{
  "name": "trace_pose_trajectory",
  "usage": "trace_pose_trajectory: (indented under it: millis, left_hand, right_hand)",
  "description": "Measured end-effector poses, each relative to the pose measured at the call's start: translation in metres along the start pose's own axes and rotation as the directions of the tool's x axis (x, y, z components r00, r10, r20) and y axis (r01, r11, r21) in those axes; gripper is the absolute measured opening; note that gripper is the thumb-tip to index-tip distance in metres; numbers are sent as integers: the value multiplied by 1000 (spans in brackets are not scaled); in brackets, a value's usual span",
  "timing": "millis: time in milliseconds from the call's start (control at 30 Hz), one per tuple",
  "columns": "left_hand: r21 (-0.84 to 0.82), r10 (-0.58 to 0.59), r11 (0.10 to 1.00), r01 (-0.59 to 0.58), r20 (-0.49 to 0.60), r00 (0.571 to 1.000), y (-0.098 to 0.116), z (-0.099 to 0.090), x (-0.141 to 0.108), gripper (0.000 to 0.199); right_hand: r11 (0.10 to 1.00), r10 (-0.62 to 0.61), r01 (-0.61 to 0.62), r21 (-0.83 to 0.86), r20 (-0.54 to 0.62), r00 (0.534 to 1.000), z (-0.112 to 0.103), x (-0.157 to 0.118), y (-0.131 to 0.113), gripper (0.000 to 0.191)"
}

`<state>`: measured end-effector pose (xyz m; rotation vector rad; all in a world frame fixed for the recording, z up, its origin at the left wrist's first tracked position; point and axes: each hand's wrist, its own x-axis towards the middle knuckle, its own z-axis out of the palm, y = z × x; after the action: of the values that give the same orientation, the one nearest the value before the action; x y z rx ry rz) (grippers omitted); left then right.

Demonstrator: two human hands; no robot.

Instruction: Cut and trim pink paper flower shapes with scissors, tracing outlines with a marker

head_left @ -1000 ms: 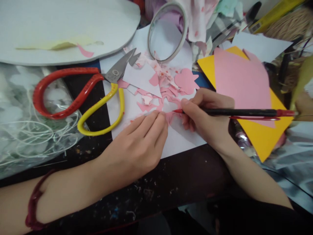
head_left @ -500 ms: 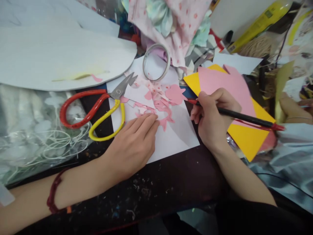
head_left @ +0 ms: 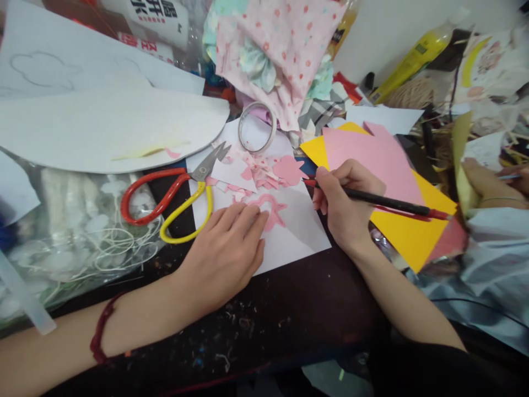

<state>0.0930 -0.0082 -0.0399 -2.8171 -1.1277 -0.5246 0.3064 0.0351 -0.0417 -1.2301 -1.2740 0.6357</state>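
Gripping one pen (head_left: 388, 200), my right hand (head_left: 345, 215) had thumb and fingers clamped round its front end. Red tip pointed left and slightly away from me; long axis ran nearly crosswise, rear end lower right. Tip sat by the right edge of the white paper (head_left: 293, 242), just beside the solid pink cut-out (head_left: 288, 170); couldn't tell if it touched anything. Left hand (head_left: 225, 242) was palm down, fingers together, tips at the pink outline cut-out (head_left: 273, 221); couldn't tell if the thumb pinched it. Count: 1 pen, 1 solid cut-out, 1 outline, 1 pair of scissors (head_left: 201, 171) (blades up-right), 1 tape roll (head_left: 273, 131), 1 pink sheet (head_left: 367, 160) lying over 1 yellow sheet (head_left: 413, 240). Scraps (head_left: 266, 175): too jumbled to count.
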Motion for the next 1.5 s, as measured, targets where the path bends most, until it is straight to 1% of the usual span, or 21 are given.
trace_pose_trajectory:
  millis: [67, 167, 267, 333, 433, 533, 700, 800, 933, 1067, 1167, 1233, 1367, 1500]
  left_hand:
    - [44, 25, 999, -23, -35, 999, -4, 0, -1, 33]
    - [127, 86, 989, -79, -56, 995, -6, 2, -2, 31]
    - [207, 113, 974, -94, -78, 991, -4, 5, -3, 31]
    - [231, 108, 970, -82, -98, 989, -1, 6, -4, 31]
    - [248, 85, 967, -57, -101, 991, 0, 5, -3, 30]
    - [250, 84, 967, -51, -122, 989, -2, 2, -2, 29]
    - [161, 139, 981, -108, -199, 970, -7, -3, -1, 22]
    - [147, 160, 981, -129, -221, 962, -7, -3, -3, 23]
    - [208, 137, 973, -102, -160, 978, -5, -2, -5, 27]
    - [206, 86, 976, -64, -102, 991, -3, 1, -2, 32]
    - [209, 67, 977, -47, -92, 993, -1, 5, 0, 38]
    - [200, 61, 979, -43, -82, 995, 0, 7, 0, 39]
    - [171, 50, 985, -36, -76, 996, 0, 9, -2, 40]
    - [158, 46, 987, -33, -79, 996, -2, 9, -3, 39]
  right_hand:
    - [1000, 15, -15, -8, 36, 999, -1, -1, -1, 36]
    - [999, 50, -50, -7, 112, 992, -1, 0, -1, 33]
    - [997, 78, -76, -14, 158, 984, 0, 2, 0, 24]
    - [997, 68, -63, -35, 169, 983, 1, 2, 1, 17]
    - [997, 52, -38, -64, 229, 972, 1, 1, 2, 15]
    - [995, 69, -46, -84, 295, 953, 1, -1, 2, 13]
    - [990, 107, -73, -122, 301, 948, 2, -2, 4, 13]
    - [989, 112, -77, -127, 298, 948, 3, -1, 5, 13]
    - [987, 133, -99, -126, 290, 948, 3, -2, 2, 13]
    - [977, 210, -186, -107, 302, 930, 4, -7, -4, 14]
    - [968, 251, -233, -94, 347, 904, 7, -11, -4, 25]
    - [967, 256, -240, -88, 358, 898, 9, -13, -4, 32]
    - [961, 278, -264, -88, 341, 898, 11, -14, -2, 33]
    - [961, 276, -259, -95, 335, 901, 12, -15, -2, 35]
